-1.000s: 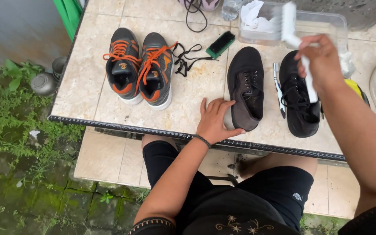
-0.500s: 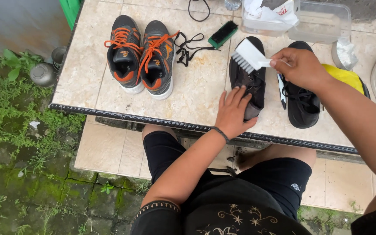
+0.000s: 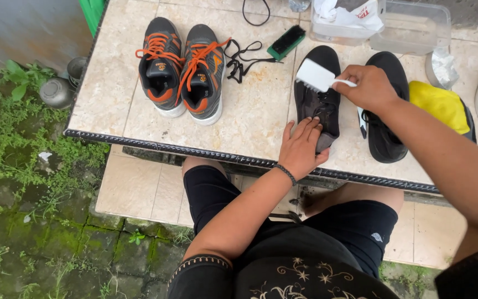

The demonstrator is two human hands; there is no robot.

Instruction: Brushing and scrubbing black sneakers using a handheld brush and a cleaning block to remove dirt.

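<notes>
black shoe (image 3: pixel 317 99): sits on the tiled table (image 3: pixel 255 119), heel toward the near edge, toe pointing away. This is the one getting worked on.
white brush (image 3: pixel 315 75): head hovering right over the shoe's laces area, bristles down, so it looks set up for scrubbing the upper.
right hand (image 3: pixel 373 88): wrapped closed around the brush handle, coming in from the right.
left hand (image 3: pixel 301 148): fingers spread flat over the heel end, pressing down, probably to keep the shoe from sliding around.
second black shoe (image 3: pixel 385 111): just beside the first, to its right, untouched.
yellow cloth (image 3: pixel 441 102): bunched up further right.
orange-laced pair (image 3: pixel 183 72): parked together well off to the left, out of the way.
green brush (image 3: pixel 286 42): lying near loose black laces (image 3: pixel 242 58).
clear tub (image 3: pixel 383 22): at the back edge, stuff inside.
</notes>
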